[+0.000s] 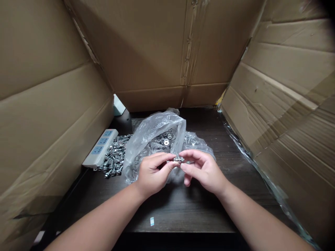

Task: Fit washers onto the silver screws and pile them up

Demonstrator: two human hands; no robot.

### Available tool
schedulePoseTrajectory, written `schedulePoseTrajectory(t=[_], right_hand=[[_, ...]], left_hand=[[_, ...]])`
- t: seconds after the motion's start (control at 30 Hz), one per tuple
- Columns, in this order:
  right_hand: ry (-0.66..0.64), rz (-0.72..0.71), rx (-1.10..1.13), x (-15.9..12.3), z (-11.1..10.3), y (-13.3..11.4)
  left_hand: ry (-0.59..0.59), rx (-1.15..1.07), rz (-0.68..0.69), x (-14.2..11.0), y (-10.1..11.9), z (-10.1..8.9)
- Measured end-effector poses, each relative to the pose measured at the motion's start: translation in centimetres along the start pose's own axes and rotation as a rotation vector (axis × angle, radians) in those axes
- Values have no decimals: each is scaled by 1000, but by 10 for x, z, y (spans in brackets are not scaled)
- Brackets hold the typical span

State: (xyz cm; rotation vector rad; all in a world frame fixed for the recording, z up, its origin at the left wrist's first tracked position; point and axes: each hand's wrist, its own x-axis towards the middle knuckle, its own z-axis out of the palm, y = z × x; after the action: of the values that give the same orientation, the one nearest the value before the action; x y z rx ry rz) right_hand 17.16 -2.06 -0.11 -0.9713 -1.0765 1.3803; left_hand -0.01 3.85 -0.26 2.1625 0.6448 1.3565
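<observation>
A small silvery bolt (179, 159) lies crosswise between my two hands, above the near side of a clear plastic bag. My left hand (154, 173) pinches one end of it between thumb and forefinger. From the other side, the curled fingers and thumb of my right hand (205, 170) close on its other end. Another small metal piece (188, 162) shows under the right fingers; its kind cannot be made out. Behind the hands, the open plastic bag (154, 127) holds washers (166, 142) and other small hardware.
A heap of bolts (113, 158) lies left of the bag, against a white power strip (102, 148). A second plastic bag (196, 141) with metal parts sits at the right. Cardboard walls (157, 52) surround the dark table (193, 212). A small paper scrap (152, 221) lies near the front edge.
</observation>
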Motion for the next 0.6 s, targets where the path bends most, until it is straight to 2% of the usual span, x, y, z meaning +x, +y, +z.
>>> schedulePoseTrajectory(t=[0.23,0.43,0.6], right_hand=[[24,17,-37,0,-1,-2],[-11,58,6,2,-7,2],[-79,209,76,5,-5,6]], left_hand=[[-27,19,48,0,0,0],[-42,8,110,0,0,-1],[-43,3,141,0,-1,0]])
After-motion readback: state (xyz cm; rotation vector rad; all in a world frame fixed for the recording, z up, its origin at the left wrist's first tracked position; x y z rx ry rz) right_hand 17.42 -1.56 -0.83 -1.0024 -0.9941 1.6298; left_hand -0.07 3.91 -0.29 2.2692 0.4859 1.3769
